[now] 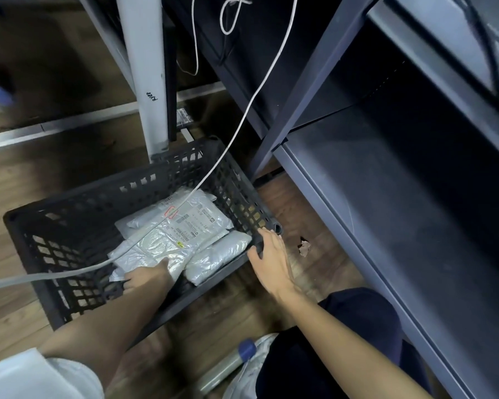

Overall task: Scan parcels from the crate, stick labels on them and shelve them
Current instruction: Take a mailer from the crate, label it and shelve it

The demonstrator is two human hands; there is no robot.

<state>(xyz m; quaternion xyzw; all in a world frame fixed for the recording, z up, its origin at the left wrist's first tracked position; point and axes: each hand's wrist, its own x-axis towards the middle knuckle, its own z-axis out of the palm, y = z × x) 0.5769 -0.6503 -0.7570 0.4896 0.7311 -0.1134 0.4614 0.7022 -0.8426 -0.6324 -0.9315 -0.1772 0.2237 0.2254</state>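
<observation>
One black lattice crate (78,226) on the wood floor, and inside it I count approx 3 parcels, maybe 4 w/ the bit of grey bag poking out at the far side, hard to say. All are whitish-grey plastic mailer bags, crinkly and kinda shiny. The big parcel (167,240) sits mid-crate and lies flat w/ printed shipping labels on top, barcodes plus a small red-outlined sticker; text too small to read. A smaller plain parcel (219,257) lies just beside it on the crate's right side, touching the near wall, no label showing on it. Two hands in view. Left hand (147,276) is down inside the crate at the near edge of the big parcel, thumb on top of the bag and fingers tucked at or under its edge, so it looks like it's gripping that corner, tho the fingers themselves are mostly hidden. Right hand (270,260) is on the crate's near-right corner rim, thumb hooked over the rim, fingers fairly straight along the outside. One white cable (260,87) hangs down from above and runs across the crate over the big parcel. Right of the crate is a dark grey metal shelf unit (386,197), and near the person's knee, on the crate's near side, a roll w/ a blue cap (247,349) on the floor.
</observation>
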